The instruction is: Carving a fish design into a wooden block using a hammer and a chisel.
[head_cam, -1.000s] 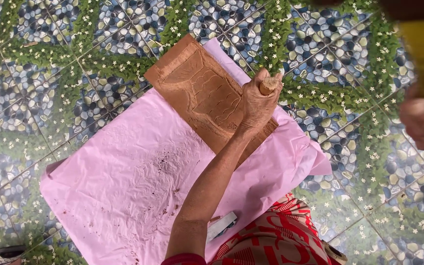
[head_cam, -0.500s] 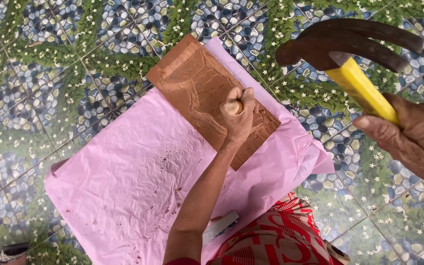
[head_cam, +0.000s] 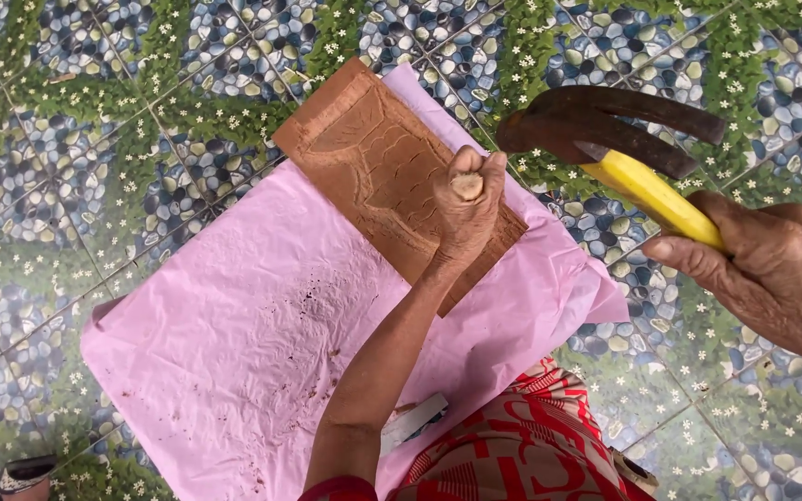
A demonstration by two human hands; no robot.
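A brown wooden board (head_cam: 364, 148) with carved lines lies at an angle on a pink sheet (head_cam: 234, 325). My left hand (head_cam: 464, 223) is closed around a chisel held upright on the board's right part; only its pale wooden butt end (head_cam: 467, 186) shows. My right hand (head_cam: 763, 269), at the right edge, grips the yellow handle (head_cam: 652, 195) of a claw hammer. Its rusty dark head (head_cam: 605, 125) hangs just right of the chisel's butt and slightly above it, not touching it.
The floor (head_cam: 95, 139) is tiled in a pebble and green leaf pattern. Brown chips speckle the pink sheet. A small white object (head_cam: 415, 419) lies by my red patterned clothing (head_cam: 522, 450). A sandal tip (head_cam: 25, 473) shows at the bottom left.
My left hand moved with the chisel from the board's right edge onto the board. The hammer came in from the upper right and dropped down and left toward the chisel.
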